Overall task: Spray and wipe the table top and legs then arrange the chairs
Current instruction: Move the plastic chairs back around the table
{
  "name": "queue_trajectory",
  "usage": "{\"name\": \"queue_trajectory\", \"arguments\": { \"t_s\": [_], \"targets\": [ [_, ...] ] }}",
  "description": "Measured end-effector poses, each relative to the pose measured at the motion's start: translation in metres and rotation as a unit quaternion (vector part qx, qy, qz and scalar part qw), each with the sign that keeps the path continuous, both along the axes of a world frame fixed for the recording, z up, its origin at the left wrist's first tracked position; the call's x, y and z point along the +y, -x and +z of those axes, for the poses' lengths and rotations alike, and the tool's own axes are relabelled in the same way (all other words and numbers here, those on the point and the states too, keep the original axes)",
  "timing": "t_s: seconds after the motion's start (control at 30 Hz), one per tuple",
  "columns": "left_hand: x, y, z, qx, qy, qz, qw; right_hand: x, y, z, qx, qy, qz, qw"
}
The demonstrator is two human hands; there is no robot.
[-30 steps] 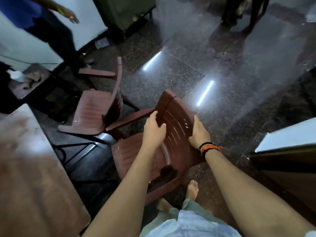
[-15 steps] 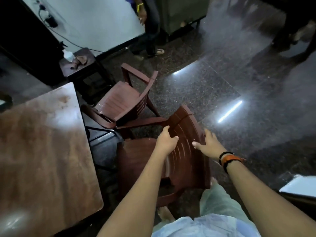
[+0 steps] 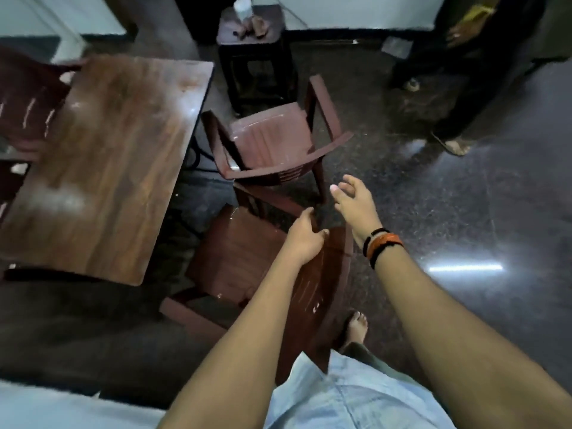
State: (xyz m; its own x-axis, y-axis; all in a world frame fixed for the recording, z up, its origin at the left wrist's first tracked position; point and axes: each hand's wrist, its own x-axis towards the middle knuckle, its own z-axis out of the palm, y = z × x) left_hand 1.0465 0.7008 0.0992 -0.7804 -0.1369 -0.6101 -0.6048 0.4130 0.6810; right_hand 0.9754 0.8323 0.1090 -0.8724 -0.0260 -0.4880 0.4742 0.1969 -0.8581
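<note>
We count 3 brown plastic armchairs around 1 wooden bench (image 3: 102, 162): the near armchair (image 3: 247, 258) just beside its right edge, a second armchair (image 3: 272, 140) beyond, a third armchair (image 3: 24, 97) at its far left. Our left hand (image 3: 305, 238) grips the near armchair's backrest top; our right hand (image 3: 353, 202) hovers with fingers spread, holding nothing. 1 spray bottle (image 3: 243, 6) stands on 1 dark stool (image 3: 250, 29); we can read no writing.
</note>
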Motion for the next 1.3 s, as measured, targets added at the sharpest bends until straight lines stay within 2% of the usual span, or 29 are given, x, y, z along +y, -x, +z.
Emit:
{"name": "queue_trajectory", "arguments": {
  "t_s": [0.07,0.17,0.23,0.3,0.4,0.5,0.67,0.73,0.8,0.93,1.07,1.3],
  "targets": [
    [-0.008,0.0,-0.005,-0.008,-0.003,0.033,0.999,-0.014,0.02,0.001,-0.051,0.114,-0.047,0.991],
    [-0.03,0.005,-0.006,0.012,0.003,0.128,0.992,-0.033,0.047,0.005,-0.15,0.26,-0.126,0.946],
    [-0.043,0.012,-0.003,0.034,0.008,0.178,0.983,-0.039,0.062,0.008,-0.199,0.317,-0.156,0.914],
    [-0.055,0.022,-0.003,0.052,0.016,0.229,0.972,-0.049,0.08,0.013,-0.222,0.333,-0.17,0.9],
    [-0.066,0.038,0.0,0.071,0.037,0.3,0.951,-0.056,0.108,0.012,-0.265,0.34,-0.187,0.883],
    [-0.066,0.059,-0.004,0.054,0.032,0.383,0.922,-0.063,0.137,0.001,-0.311,0.33,-0.193,0.87],
    [-0.07,0.118,-0.021,-0.003,-0.038,0.551,0.834,-0.081,0.18,-0.034,-0.425,0.282,-0.144,0.848],
    [-0.068,0.138,-0.027,-0.002,-0.047,0.597,0.801,-0.084,0.197,-0.045,-0.455,0.288,-0.119,0.834],
    [-0.056,0.149,-0.028,0.006,-0.053,0.62,0.783,-0.08,0.213,-0.054,-0.468,0.265,-0.128,0.834],
    [-0.026,0.144,-0.028,-0.004,-0.059,0.648,0.759,-0.068,0.227,-0.063,-0.476,0.238,-0.108,0.84],
    [-0.009,0.14,-0.028,-0.013,-0.042,0.691,0.722,-0.058,0.25,-0.058,-0.47,0.225,-0.104,0.848],
    [0.015,0.149,-0.028,-0.01,-0.048,0.703,0.709,-0.02,0.313,-0.051,-0.442,0.2,-0.065,0.872]
  ]
}}
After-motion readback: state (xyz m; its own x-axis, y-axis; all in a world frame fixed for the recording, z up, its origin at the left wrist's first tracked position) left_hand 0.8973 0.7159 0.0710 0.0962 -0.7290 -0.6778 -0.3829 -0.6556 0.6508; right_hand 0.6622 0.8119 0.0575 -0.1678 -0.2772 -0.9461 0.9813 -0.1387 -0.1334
